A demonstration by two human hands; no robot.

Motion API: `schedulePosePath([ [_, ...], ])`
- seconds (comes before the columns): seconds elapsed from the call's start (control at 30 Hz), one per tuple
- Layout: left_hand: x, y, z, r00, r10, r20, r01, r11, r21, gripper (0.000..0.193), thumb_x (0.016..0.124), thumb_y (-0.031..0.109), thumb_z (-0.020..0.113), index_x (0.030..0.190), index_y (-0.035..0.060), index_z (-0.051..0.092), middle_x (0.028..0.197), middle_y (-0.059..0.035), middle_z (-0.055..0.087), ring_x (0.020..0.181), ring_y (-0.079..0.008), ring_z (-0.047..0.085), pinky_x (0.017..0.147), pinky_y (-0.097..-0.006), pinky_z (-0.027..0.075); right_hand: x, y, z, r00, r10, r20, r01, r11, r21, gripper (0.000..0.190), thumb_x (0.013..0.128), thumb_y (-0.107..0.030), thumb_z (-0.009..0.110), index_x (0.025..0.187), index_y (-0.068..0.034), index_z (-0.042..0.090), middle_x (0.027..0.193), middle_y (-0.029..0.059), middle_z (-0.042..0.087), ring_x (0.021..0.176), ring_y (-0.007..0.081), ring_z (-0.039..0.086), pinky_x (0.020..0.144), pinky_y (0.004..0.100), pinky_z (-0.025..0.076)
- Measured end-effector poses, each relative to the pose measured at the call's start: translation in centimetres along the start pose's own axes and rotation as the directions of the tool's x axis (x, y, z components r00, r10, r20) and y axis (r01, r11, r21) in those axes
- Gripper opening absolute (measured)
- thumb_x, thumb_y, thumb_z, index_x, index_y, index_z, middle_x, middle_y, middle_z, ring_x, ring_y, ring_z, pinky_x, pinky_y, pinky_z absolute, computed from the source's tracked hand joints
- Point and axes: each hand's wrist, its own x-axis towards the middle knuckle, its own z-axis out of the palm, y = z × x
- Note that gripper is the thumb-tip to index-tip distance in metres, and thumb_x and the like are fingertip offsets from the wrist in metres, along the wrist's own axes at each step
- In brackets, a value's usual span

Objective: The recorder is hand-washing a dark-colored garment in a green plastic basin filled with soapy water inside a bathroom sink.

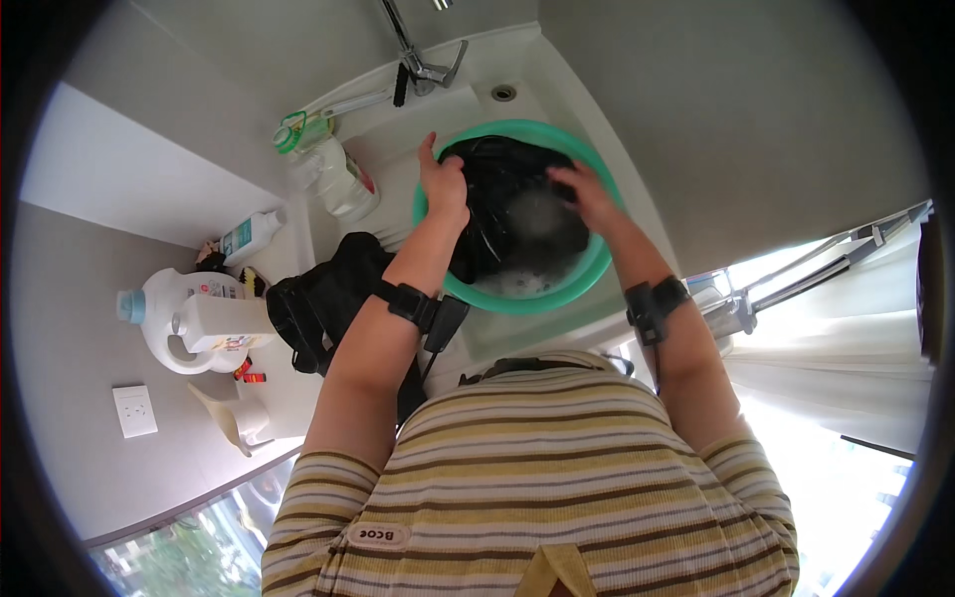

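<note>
A round green plastic basin (522, 304) stands in a white sink (589, 142). Wet black fabric (500, 194) fills much of it, with sudsy water (515, 282) showing along the near side. My left hand (445, 179) grips the fabric at the basin's left side, thumb on top and one finger raised. At the right side, my right hand (586, 195) touches the fabric with its fingers somewhat spread and blurred; whether it grips any cloth is unclear. More black fabric (336, 291) lies over the sink's left edge, beside my left forearm.
A chrome faucet (425, 71) rises at the sink's far side, near a drain (503, 92). A clear plastic bottle (339, 179) stands left of the basin. A white detergent jug (168, 321), a white bottle (254, 235) and a scrub brush (252, 282) occupy the left ledge.
</note>
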Motion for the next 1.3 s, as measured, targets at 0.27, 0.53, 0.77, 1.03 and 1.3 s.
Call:
schedulePosePath([
  [0.27, -9.8, -0.7, 3.5, 0.574, 0.199, 0.794, -0.777, 0.440, 0.451, 0.027, 0.075, 0.022, 0.064, 0.094, 0.0029, 0.066, 0.091, -0.0201, 0.066, 0.089, -0.0372, 0.063, 0.077, -0.0444, 0.051, 1.5, 2.4, 1.6, 0.989, 0.139, -0.040, -0.026, 0.439, 0.898, 0.043, 0.089, -0.040, 0.064, 0.114, -0.005, 0.056, 0.106, 0.0130, 0.060, 0.093, 0.0315, 0.061, 0.091, 0.0480, 0.050],
  [0.53, -3.5, -2.9, 3.9, 0.829, 0.386, 0.405, -0.550, 0.429, 0.717, 0.038, 0.087, 0.039, 0.060, 0.087, 0.0013, 0.067, 0.083, -0.0224, 0.066, 0.082, -0.0409, 0.063, 0.071, -0.0495, 0.049, 1.7, 1.8, 6.3, 0.951, 0.297, -0.089, -0.109, 0.590, 0.800, 0.038, 0.099, -0.038, 0.045, 0.121, -0.010, 0.057, 0.117, 0.0105, 0.060, 0.106, 0.0280, 0.057, 0.093, 0.0420, 0.046],
  [0.77, -5.1, -3.4, 4.2, 0.771, 0.392, 0.502, -0.635, 0.416, 0.650, 0.040, 0.092, 0.037, 0.055, 0.079, 0.0005, 0.066, 0.076, -0.0241, 0.063, 0.073, -0.0423, 0.061, 0.064, -0.0492, 0.048, -0.8, 0.1, 6.5, 0.948, 0.293, -0.126, -0.101, 0.652, 0.752, 0.038, 0.097, -0.038, 0.048, 0.120, -0.010, 0.058, 0.120, 0.0091, 0.060, 0.108, 0.0290, 0.055, 0.095, 0.0416, 0.043],
  [1.03, -9.9, -2.3, 5.5, 0.644, 0.408, 0.647, -0.764, 0.393, 0.512, 0.040, 0.091, 0.037, 0.055, 0.077, 0.0017, 0.065, 0.075, -0.0230, 0.063, 0.072, -0.0412, 0.062, 0.063, -0.0492, 0.049, 3.3, 6.0, 1.4, 0.979, 0.194, 0.065, -0.161, 0.532, 0.831, 0.030, 0.095, -0.035, 0.052, 0.107, -0.011, 0.064, 0.107, 0.0086, 0.062, 0.100, 0.0244, 0.057, 0.090, 0.0405, 0.045],
  [1.3, -0.8, -3.2, -0.1, 0.690, 0.388, 0.611, -0.724, 0.369, 0.584, 0.029, 0.086, 0.027, 0.062, 0.104, 0.0049, 0.059, 0.089, -0.0198, 0.064, 0.088, -0.0372, 0.063, 0.075, -0.0452, 0.051, -1.2, -2.1, 1.2, 0.963, 0.142, -0.231, -0.149, 0.989, -0.011, 0.036, 0.085, -0.032, 0.069, 0.110, -0.008, 0.062, 0.096, 0.0091, 0.064, 0.099, 0.0219, 0.059, 0.088, 0.0364, 0.045],
])
